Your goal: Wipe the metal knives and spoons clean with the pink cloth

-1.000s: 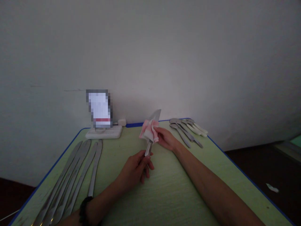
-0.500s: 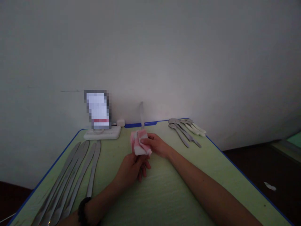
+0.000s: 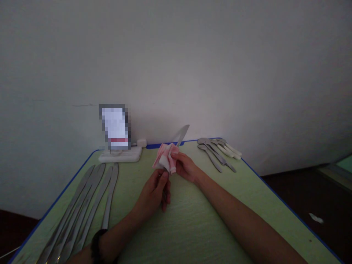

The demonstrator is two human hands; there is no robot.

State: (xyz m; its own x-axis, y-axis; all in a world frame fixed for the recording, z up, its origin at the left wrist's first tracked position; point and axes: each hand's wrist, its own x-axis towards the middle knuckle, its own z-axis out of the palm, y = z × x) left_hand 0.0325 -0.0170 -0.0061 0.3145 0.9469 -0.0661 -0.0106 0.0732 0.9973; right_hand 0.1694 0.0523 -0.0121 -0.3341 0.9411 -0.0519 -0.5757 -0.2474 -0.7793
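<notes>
A pink and white cloth (image 3: 166, 158) is wrapped around the middle of a table knife (image 3: 183, 135), whose blade sticks out beyond it, tilted up to the right. My right hand (image 3: 185, 167) pinches the cloth around the knife from the right. Below the cloth, my left hand (image 3: 158, 187) is closed on the knife's lower end, with thumb against fingers; the handle is mostly hidden by the hand and cloth. Several table knives (image 3: 90, 205) lie side by side on the left of the green table (image 3: 187, 227), partly behind my left forearm.
Spoons and forks (image 3: 211, 154), some with white handles, lie in a group at the back right. A phone (image 3: 114, 126) with a blurred screen stands on a white power strip (image 3: 121, 154) at the back left. Behind the table rises a pale wall (image 3: 192, 66).
The knife blade has swung from nearly upright to leaning right. The cloth has shifted slightly up and right, showing its folds differently, and my left hand has turned a little.
</notes>
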